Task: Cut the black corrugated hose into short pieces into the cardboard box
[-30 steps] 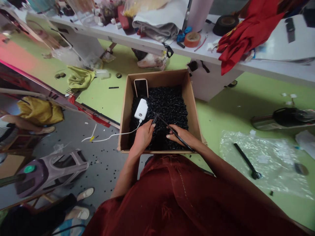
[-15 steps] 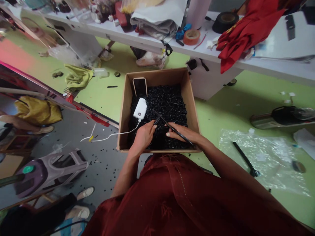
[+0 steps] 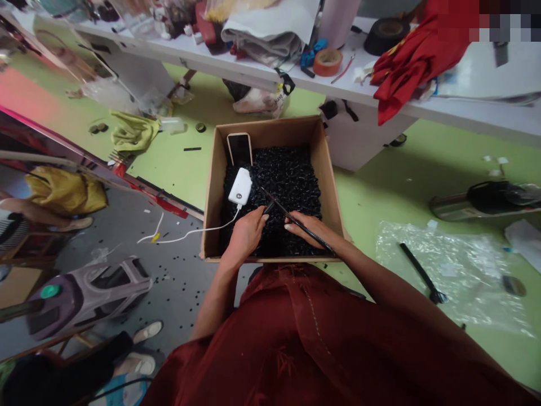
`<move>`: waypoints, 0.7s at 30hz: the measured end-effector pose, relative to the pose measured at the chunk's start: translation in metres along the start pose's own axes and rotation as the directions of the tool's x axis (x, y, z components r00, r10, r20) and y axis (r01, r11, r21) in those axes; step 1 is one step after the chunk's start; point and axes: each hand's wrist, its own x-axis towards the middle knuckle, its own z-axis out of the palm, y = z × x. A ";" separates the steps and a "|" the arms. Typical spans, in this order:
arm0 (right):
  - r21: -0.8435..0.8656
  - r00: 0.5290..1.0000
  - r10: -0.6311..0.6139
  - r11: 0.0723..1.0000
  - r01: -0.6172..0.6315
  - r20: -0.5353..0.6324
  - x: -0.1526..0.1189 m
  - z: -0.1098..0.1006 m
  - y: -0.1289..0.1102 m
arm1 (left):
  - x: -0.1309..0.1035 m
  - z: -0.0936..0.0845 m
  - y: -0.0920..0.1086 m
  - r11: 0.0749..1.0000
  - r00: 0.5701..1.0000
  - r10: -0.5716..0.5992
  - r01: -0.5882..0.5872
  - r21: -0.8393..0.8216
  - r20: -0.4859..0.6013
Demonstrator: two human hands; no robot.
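A cardboard box (image 3: 332,186) holds a heap of small black pieces (image 3: 291,172). Over its near left part, my left hand (image 3: 248,228) is closed on a short black ribbed piece (image 3: 269,207). To its right, my right hand (image 3: 306,227) grips a long thin black tool (image 3: 310,232), whose far end slants up and left over the heap, close to the ribbed piece. A white device (image 3: 240,187) with a white cable (image 3: 203,229) lies on the heap at the left. Behind it a phone (image 3: 240,149) leans on the box wall.
A white shelf (image 3: 253,75) with tape rolls, cloth and a red fabric (image 3: 409,62) runs across the back. Clear plastic sheeting (image 3: 473,270) and a metal flask (image 3: 452,208) lie at right. Another person's feet (image 3: 143,363) and a stool (image 3: 97,287) are at left.
The view has shifted very slightly. Both hands keep the same holds, and the long tool's near end has shifted slightly on the right forearm side.
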 end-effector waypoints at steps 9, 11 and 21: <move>-0.094 0.998 0.016 0.995 -0.022 -0.062 -0.001 0.008 0.006 | 0.003 0.004 0.001 0.993 0.996 -0.055 0.047 0.106 0.066; -0.117 0.996 0.039 0.992 -0.049 -0.083 -0.001 0.010 0.008 | 0.004 0.005 0.001 0.989 0.995 -0.077 0.067 0.135 0.065; -0.181 0.983 0.107 0.974 -0.133 -0.150 0.005 0.015 0.016 | 0.005 0.001 0.004 0.987 0.988 -0.153 0.152 0.059 0.019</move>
